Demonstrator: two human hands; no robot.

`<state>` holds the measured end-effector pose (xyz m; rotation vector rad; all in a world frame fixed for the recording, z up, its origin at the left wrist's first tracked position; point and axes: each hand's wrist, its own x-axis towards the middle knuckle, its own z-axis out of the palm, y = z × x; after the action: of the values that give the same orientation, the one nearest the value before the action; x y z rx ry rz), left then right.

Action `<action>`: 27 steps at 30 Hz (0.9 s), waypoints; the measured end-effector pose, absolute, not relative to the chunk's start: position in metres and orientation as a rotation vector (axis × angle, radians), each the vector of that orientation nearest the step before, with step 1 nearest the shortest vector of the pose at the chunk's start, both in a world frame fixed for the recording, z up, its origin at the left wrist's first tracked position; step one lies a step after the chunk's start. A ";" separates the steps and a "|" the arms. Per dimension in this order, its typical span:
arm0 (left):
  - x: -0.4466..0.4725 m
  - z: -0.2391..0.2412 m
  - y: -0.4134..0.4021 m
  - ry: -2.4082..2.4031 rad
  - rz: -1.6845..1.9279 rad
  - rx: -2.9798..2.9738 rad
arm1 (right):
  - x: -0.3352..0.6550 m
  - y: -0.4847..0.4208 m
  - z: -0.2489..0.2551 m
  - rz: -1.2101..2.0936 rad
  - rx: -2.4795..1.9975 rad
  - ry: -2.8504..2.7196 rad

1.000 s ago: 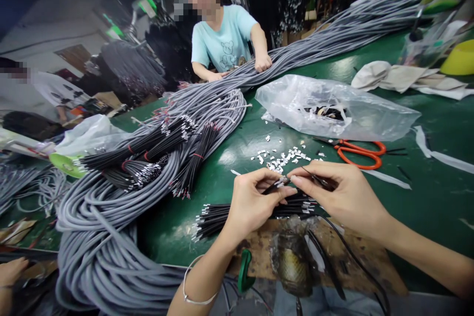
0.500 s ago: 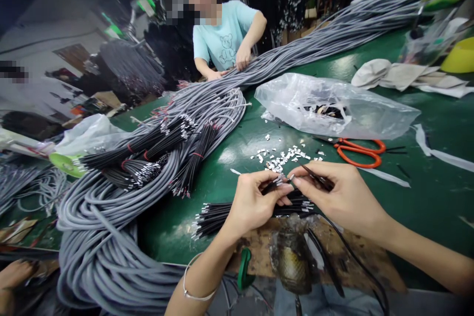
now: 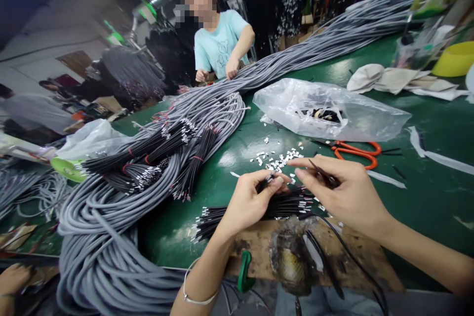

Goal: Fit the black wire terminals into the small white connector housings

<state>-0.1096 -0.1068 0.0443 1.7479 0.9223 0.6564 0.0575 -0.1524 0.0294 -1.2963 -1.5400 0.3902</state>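
Observation:
My left hand [image 3: 252, 197] is closed, its thumb and finger pinching short black cables [image 3: 263, 183] with pale ends. My right hand [image 3: 344, 190] keeps a dark slim pointed tool [image 3: 324, 174], which looks like tweezers, in its curled fingers. Its thumb and forefinger tips stand apart, a short way from the left fingertips. Below both hands lies a bundle of black cables [image 3: 218, 215] with stripped silvery tips. Just beyond the fingers, small white pieces [image 3: 283, 160] are scattered over the green table.
Orange-handled scissors [image 3: 357, 153] and a clear plastic bag [image 3: 281, 106] lie beyond my right hand. Thick grey cables [image 3: 111, 252] run along the left and far side, with tied black bundles [image 3: 198, 158] on them. A wooden board [image 3: 259, 252] is in front. Across the table a person [image 3: 222, 49] handles cables.
My right thumb and forefinger have come away from the left fingertips and spread apart. My left hand keeps its pinch. The person opposite has lifted one hand off the cables.

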 end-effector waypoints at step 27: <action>-0.107 0.039 -0.110 1.226 0.945 1.634 | 0.060 -0.152 0.020 0.465 -1.319 -1.715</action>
<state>-0.1073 -0.1098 0.0387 1.6335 1.2264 0.9447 0.0598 -0.1520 0.0198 -1.3194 -1.7150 0.4650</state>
